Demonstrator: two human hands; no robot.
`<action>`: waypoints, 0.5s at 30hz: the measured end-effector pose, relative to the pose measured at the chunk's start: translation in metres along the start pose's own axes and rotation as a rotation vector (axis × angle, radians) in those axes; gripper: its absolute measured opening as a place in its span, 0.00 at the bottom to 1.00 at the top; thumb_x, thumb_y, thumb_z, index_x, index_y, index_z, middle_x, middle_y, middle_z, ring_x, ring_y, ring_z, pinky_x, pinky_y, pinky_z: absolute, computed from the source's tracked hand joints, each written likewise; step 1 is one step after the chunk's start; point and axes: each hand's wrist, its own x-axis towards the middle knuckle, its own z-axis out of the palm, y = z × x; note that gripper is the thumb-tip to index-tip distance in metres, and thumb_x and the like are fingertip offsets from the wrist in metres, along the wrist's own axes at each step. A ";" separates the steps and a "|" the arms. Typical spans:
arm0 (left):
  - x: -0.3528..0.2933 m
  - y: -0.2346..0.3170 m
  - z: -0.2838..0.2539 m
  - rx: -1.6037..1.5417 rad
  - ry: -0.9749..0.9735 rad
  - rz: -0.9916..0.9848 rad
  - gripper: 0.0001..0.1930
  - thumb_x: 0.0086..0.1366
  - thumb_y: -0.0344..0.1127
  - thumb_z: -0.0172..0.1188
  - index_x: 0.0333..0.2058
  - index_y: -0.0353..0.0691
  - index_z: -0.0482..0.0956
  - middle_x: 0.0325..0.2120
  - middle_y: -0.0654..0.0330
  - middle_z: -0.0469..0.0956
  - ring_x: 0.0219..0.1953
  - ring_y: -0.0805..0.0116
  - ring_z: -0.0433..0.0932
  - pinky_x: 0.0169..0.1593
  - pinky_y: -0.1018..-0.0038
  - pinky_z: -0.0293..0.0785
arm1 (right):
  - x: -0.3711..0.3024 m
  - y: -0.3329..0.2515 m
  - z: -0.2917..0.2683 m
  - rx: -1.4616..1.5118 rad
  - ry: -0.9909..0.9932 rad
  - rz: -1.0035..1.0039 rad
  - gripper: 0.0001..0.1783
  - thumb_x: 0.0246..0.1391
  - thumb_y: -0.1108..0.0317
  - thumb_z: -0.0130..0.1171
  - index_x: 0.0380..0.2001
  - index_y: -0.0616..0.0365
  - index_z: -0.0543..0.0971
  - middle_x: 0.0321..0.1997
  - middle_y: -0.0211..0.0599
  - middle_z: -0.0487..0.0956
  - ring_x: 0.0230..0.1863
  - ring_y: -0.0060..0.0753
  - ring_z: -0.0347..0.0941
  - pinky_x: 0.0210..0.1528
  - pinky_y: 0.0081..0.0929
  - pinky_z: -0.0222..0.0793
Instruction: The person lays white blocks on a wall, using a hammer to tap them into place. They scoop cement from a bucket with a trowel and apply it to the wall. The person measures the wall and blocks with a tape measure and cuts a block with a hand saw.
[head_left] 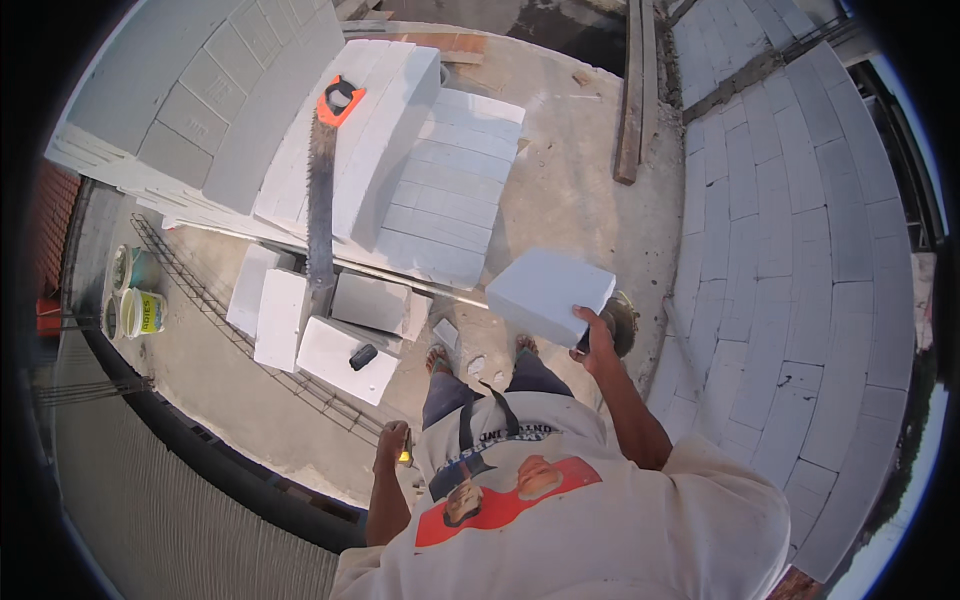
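My right hand (597,340) is closed at the near right corner of a smooth white block (545,288), its fingers over the edge. Just beyond that hand is a dark round object (623,322), partly hidden; its kind is unclear. Low on the left, my left hand (392,443) is curled closed, with a small yellow thing (405,455) showing at its lower side. A handsaw (322,180) with an orange and black handle leans its long blade down across the stacked white blocks (400,150). A small black object (363,356) lies on a low white block (345,375).
A white block wall (770,260) runs along the right. Loose blocks (283,318) and a steel rebar lattice (225,318) lie at left, near buckets (142,312). Wooden planks (632,100) lie at far right. Small rubble pieces (476,366) are by my feet.
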 end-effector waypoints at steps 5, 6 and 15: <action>0.006 0.023 0.036 0.284 -0.198 0.122 0.19 0.68 0.44 0.59 0.50 0.36 0.84 0.39 0.56 0.83 0.41 0.67 0.80 0.47 0.66 0.77 | 0.039 0.067 -0.072 0.187 0.145 0.167 0.45 0.40 0.48 0.80 0.59 0.54 0.73 0.52 0.36 0.77 0.48 0.37 0.74 0.38 0.41 0.65; 0.010 0.030 0.034 0.349 -0.245 0.131 0.19 0.68 0.44 0.59 0.49 0.36 0.84 0.38 0.56 0.83 0.40 0.67 0.80 0.47 0.66 0.77 | 0.047 0.089 -0.091 0.248 0.197 0.206 0.47 0.40 0.49 0.81 0.61 0.55 0.73 0.54 0.37 0.77 0.50 0.38 0.75 0.39 0.42 0.67; 0.018 0.101 -0.022 0.698 -0.332 -0.029 0.19 0.68 0.44 0.57 0.46 0.35 0.84 0.34 0.57 0.81 0.35 0.65 0.79 0.43 0.64 0.77 | 0.031 0.263 -0.249 0.775 0.764 0.323 0.48 0.43 0.56 0.82 0.63 0.71 0.71 0.61 0.51 0.79 0.56 0.47 0.81 0.56 0.43 0.79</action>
